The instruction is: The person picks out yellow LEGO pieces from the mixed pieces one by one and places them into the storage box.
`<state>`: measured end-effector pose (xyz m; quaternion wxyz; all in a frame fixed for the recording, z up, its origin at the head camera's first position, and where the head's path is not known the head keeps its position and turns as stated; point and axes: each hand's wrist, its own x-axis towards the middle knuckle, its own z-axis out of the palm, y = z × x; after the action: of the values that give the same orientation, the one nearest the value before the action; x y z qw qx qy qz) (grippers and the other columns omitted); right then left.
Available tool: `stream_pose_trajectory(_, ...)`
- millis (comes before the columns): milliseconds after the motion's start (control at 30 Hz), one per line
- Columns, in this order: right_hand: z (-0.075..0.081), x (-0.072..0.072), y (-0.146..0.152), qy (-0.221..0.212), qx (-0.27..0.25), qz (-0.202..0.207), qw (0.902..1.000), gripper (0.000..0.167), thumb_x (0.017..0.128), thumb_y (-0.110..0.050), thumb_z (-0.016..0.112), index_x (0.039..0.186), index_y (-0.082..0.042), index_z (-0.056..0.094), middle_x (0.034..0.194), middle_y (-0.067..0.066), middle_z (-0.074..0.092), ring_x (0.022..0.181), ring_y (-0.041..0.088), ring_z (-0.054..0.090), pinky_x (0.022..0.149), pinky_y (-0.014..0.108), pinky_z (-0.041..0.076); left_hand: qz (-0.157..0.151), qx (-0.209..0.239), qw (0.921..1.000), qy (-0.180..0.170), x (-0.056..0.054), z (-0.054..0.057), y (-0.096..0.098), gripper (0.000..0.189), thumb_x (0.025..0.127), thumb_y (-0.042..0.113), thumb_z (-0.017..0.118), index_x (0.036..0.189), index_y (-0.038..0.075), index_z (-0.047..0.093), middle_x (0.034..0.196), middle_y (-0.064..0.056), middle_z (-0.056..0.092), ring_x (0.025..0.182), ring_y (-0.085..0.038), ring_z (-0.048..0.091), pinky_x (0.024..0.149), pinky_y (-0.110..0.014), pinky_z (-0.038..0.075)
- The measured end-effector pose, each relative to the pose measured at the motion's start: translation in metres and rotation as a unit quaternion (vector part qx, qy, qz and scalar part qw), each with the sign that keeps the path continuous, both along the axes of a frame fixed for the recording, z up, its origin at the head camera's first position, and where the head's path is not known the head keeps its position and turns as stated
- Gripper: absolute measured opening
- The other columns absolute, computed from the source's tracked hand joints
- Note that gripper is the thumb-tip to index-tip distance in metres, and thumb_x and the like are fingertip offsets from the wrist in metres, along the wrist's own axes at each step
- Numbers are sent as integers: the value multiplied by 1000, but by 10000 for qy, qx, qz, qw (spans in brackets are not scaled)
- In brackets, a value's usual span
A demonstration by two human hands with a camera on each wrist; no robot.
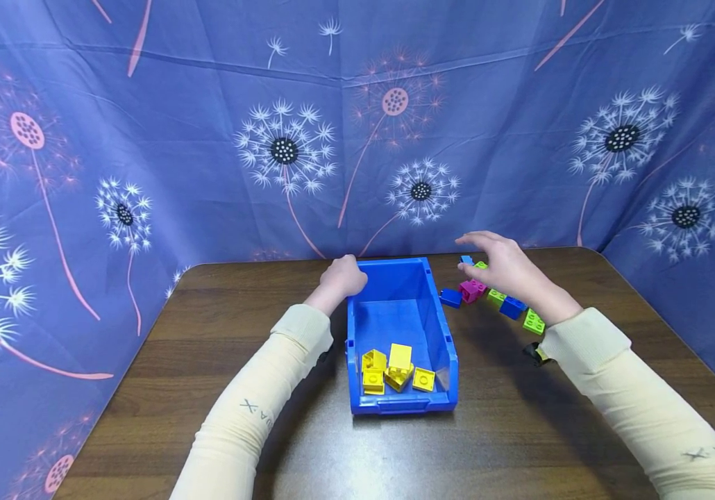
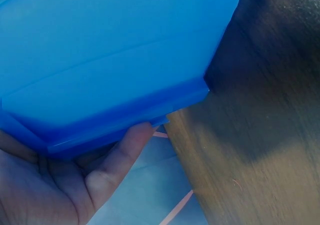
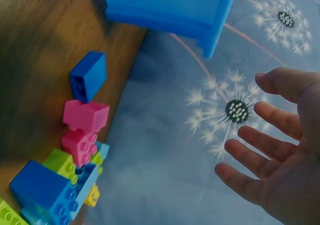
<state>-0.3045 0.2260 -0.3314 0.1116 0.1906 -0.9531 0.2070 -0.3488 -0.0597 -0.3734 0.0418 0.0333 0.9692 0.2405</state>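
A blue plastic bin (image 1: 404, 403) stands on the table with several yellow toy bricks (image 1: 400, 358) at its near end. My left hand (image 1: 343, 276) grips the bin's far left corner; in the left wrist view its thumb (image 2: 137, 141) lies against the bin's edge. Right of the bin, my right hand (image 1: 506, 267) is raised over loose toy bricks, holding nothing, its fingers spread apart in the right wrist view. Beneath and around it lie a blue brick (image 1: 450, 298), pink bricks (image 3: 85, 116), a larger blue brick (image 3: 42, 187) and a lime-green brick (image 1: 534, 321).
A yellow brick (image 3: 92, 195) shows among the pile on the right. The brown wooden table (image 1: 207, 361) ends at the back against a blue dandelion-print cloth (image 1: 207, 139). A small black object (image 1: 534, 354) sits by the right cuff.
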Motion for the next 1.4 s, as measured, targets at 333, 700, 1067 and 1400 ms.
stream_pose_trajectory(333, -8, -17, 22, -380, 28, -283, 9989, 46, 89, -23, 64, 130, -5, 53, 136, 20, 47, 126, 41, 40, 99, 60, 35, 3, 11, 10000, -26, 1, -1, 0, 31, 91, 21, 50, 115, 2, 56, 85, -10, 57, 68, -22, 58, 52, -30, 43)
stream_pose_trajectory(700, -20, -34, 46, -821, -116, -692, 9941, 48, 91, -25, 61, 132, -4, 50, 139, 25, 41, 124, 44, 40, 95, 61, 38, -42, 75, 9999, -91, -1, -2, 0, 25, 91, 20, 50, 108, 3, 56, 71, -6, 48, 61, -20, 55, 48, -28, 40)
stream_pose_trajectory(1067, -27, -49, 62, -934, -80, -932, 9912, 48, 92, -27, 59, 131, -1, 49, 137, 29, 41, 116, 45, 45, 91, 60, 40, -55, 73, 9999, -61, 1, 0, -1, 31, 91, 21, 49, 115, 2, 55, 76, -8, 52, 64, -21, 57, 49, -28, 42)
stream_pose_trajectory(1400, -39, -66, 76, -1225, -170, -1208, 9849, 51, 92, -29, 59, 133, -2, 47, 134, 28, 43, 79, 29, 51, 70, 43, 43, -85, 82, 9999, -60, 0, 1, -1, 29, 92, 21, 49, 112, 2, 55, 75, -8, 51, 62, -21, 56, 48, -28, 41)
